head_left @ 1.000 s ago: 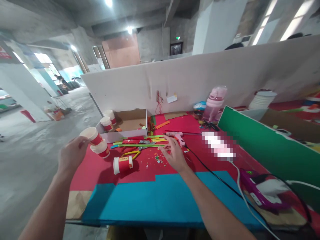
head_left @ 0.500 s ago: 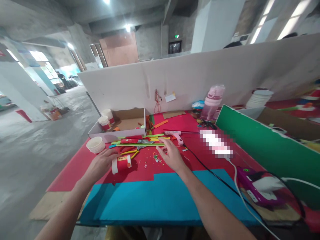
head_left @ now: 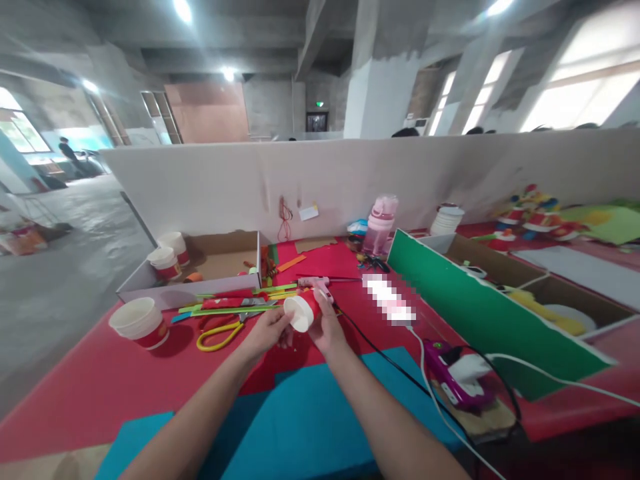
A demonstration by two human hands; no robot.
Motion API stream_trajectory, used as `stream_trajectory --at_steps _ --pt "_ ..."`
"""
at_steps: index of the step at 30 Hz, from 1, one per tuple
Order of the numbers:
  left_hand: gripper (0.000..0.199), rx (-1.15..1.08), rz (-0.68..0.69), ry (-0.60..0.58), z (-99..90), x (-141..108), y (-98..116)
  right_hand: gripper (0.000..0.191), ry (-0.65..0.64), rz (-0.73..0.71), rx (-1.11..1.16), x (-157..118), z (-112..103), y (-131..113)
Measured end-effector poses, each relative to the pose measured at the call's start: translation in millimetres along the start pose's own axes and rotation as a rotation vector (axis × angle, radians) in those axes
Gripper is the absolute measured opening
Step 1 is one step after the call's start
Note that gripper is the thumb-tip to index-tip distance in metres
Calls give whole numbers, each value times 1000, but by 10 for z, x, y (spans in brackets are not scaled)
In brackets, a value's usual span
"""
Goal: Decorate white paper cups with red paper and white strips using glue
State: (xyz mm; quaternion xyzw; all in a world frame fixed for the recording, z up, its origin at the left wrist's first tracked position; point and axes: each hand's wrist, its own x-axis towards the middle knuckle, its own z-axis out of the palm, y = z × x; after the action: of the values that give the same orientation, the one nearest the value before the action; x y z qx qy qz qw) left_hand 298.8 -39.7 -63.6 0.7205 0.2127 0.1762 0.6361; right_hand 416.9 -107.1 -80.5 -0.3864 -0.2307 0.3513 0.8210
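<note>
Both hands meet in the middle over the red table cover. A red and white paper cup (head_left: 300, 315) is held tilted between them, its white round end facing the lower left. My left hand (head_left: 273, 331) pinches the cup's white end from the left. Wrapped around its red far side is my right hand (head_left: 327, 327). Just behind the cup lies a pink glue gun (head_left: 320, 285), partly hidden. Yellow-handled scissors (head_left: 220, 335) rest left of my left hand, near green paper strips (head_left: 235, 310). Stacked paper cups (head_left: 140, 323) lean farther left.
A cardboard box (head_left: 220, 257) with cups stands at the back left. On the right are a green-sided box (head_left: 480, 313), a purple power strip (head_left: 457, 380) and trailing cables. A pink bottle (head_left: 381, 223) stands by the white partition (head_left: 330, 173). Blue sheets (head_left: 300, 420) cover the front edge.
The cup has moved up and right off the table, now held by both hands. My right hand, empty before, has closed on it. The camera view has turned rightward.
</note>
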Motion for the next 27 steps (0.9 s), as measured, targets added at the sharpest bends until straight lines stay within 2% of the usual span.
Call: stream_trajectory --at_steps 3,6,11,18,24,27 --pt "45 -30 88 52 27 -9 -126 44 110 184 158 53 -21 8" --pt "45 -89 134 65 -2 -54 -164 42 142 255 206 51 -3 8" --pt "42 -193 154 75 -24 -99 -119 41 134 215 127 37 -9 -23" --pt "41 -102 137 82 5 -117 -80 42 160 217 170 19 6 -36" --pt "39 -55 162 116 -63 -119 -98 40 145 188 200 -43 85 -62" --pt "38 28 234 168 -82 -130 -121 37 130 146 189 -54 99 -59"
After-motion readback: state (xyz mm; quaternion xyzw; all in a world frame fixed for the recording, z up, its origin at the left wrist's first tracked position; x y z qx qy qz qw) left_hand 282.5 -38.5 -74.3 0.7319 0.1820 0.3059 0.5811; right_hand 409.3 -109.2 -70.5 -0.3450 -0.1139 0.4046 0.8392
